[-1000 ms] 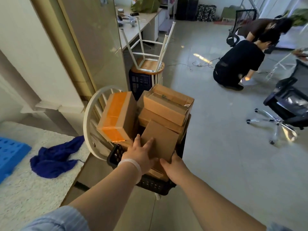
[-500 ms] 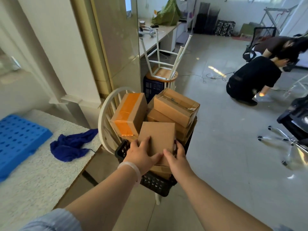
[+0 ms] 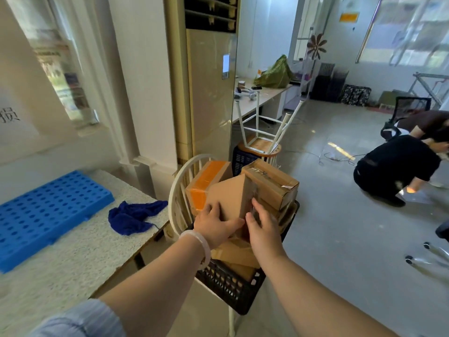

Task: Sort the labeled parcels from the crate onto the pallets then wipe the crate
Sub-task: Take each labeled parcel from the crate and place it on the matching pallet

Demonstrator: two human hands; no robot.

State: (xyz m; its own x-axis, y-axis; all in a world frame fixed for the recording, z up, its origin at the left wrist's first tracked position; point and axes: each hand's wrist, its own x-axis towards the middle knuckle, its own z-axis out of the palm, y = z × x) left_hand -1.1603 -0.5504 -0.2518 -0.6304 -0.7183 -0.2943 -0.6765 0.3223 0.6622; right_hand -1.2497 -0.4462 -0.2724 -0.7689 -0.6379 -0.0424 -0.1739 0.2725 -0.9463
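Observation:
A black plastic crate (image 3: 228, 285) stands on a white chair, heaped with cardboard parcels. I hold a plain brown parcel (image 3: 230, 198) tilted up above the heap. My left hand (image 3: 216, 226) grips its lower left side and my right hand (image 3: 261, 227) grips its right edge. Behind it lie an orange-taped parcel (image 3: 206, 181) and a taped brown parcel (image 3: 272, 181). A blue pallet (image 3: 48, 212) lies on the speckled table at the left, and a dark blue cloth (image 3: 133, 216) is crumpled beside it.
The white chair back (image 3: 179, 190) rises between table and crate. An upturned white stool (image 3: 262, 132) sits on a dark crate behind. Two people (image 3: 398, 166) crouch on the grey floor at the right, near an office chair base (image 3: 432, 256). A tall air conditioner (image 3: 209, 93) stands ahead.
Both hands have lifted the plain brown parcel off the heap and tipped it up on edge. The view has swung upward and left, so more of the blue pallet shows.

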